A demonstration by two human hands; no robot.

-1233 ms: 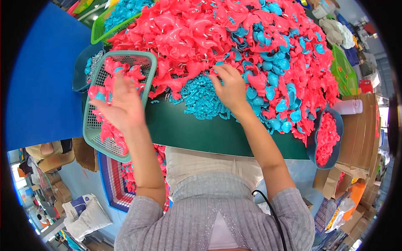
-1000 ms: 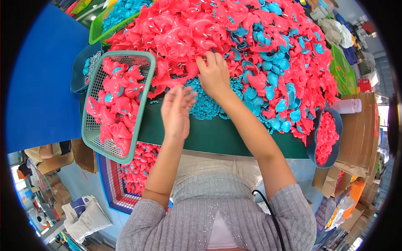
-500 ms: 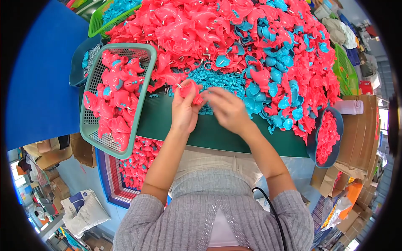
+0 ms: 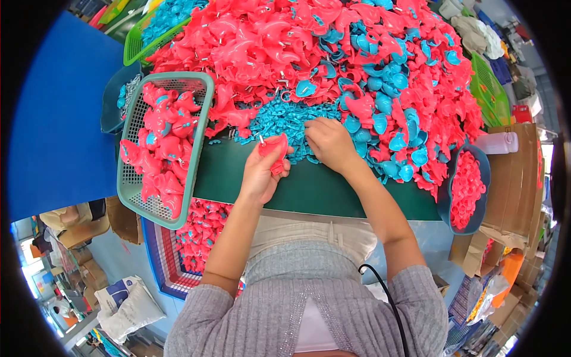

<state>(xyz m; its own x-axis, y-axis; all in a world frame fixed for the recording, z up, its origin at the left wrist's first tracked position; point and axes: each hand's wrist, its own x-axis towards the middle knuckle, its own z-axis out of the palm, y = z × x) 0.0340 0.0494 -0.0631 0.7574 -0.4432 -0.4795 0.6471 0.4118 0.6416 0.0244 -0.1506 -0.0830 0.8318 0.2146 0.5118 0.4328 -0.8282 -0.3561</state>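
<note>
table before person | on it: heap of parts, with pile of small pieces before it | left of heap: basket holding parts | left tub behind-left of basket | right of heap: right tub holding pieces | below basket: crate holding parts

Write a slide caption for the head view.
Left hand holds a pink part; right hand at small blue pieces.

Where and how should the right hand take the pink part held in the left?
The right hand would probably best pinch the pink part by its free upper edge, coming from the right: the left hand covers its lower left, and a metal pin juts at the upper left.
</note>
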